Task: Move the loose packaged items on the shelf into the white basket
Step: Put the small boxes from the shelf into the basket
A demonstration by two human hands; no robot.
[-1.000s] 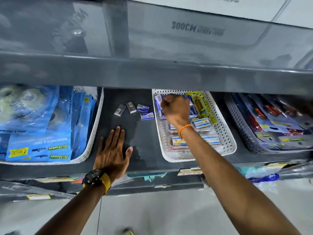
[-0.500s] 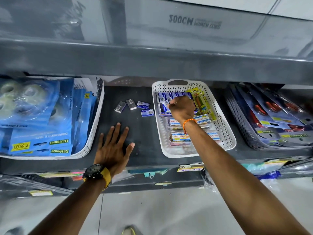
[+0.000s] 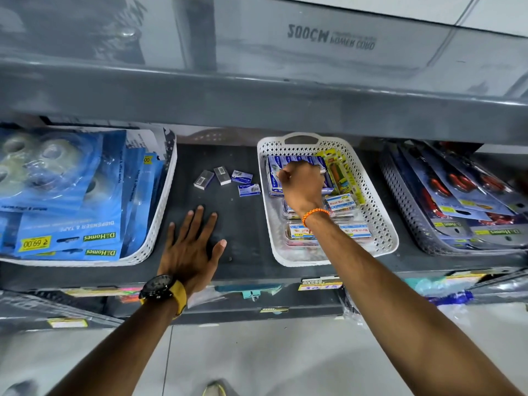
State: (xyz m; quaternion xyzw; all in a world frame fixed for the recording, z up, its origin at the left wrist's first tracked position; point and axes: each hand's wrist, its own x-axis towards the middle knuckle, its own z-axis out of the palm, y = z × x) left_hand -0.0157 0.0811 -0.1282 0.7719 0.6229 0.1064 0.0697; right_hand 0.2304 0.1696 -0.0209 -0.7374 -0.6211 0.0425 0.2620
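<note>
Several small loose boxes lie on the dark shelf (image 3: 243,232): two grey-faced boxes (image 3: 203,180) (image 3: 222,175) and two blue boxes (image 3: 241,176) (image 3: 249,190). To their right stands the white basket (image 3: 384,224), holding a row of blue boxes (image 3: 297,160), yellow packs and clear cases. My right hand (image 3: 303,185) is inside the basket over that blue row, fingers curled shut around a small box whose pale edge shows at the fist's right side. My left hand (image 3: 190,247) rests flat on the shelf, fingers spread, a short way in front of the loose boxes.
A white basket (image 3: 160,224) of blue tape-dispenser packs fills the left of the shelf. A grey basket (image 3: 405,212) of red-handled scissor packs stands on the right. The grey shelf above (image 3: 257,101) overhangs the back. Price tags hang along the front edge.
My right hand has drawn back a little from the far end of the white basket and stays curled over the blue boxes. The left hand has not moved.
</note>
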